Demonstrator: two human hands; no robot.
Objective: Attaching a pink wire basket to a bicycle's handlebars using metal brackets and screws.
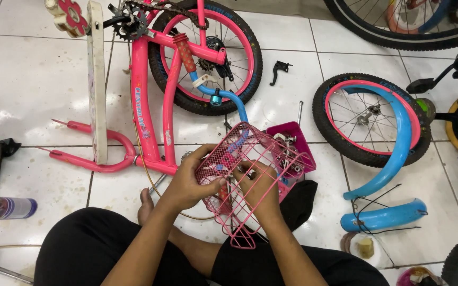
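While the person sits cross-legged on the tiled floor [38,79], both hands are on the pink wire basket [250,180], held up over the lap. Left hand [189,182] grips the near-left wall, thumb over the mesh, fingers wrapped behind. Right hand [258,185] is clenched on the rim, fingertips [242,172] pinching something small inside the mesh; too small to tell what, probably a fastener.

Step in hand, as I read it: fitting or removing hardware on the basket's back wall. The next move calls for the left hand keeping the basket from twisting while the right fingers work a small part through tight mesh. A part dropped there falls into the lap or onto the tiles.

Just beyond the hands: a magenta parts tray [292,139] with metal bits, touching or just behind the basket. Further out from the left hand, the pink bike frame [144,106] lies flat with its rear wheel [208,53]. Out from the right hand, a loose wheel [369,119] and two blue fenders [393,159]. A spray can [3,207] sits well left.
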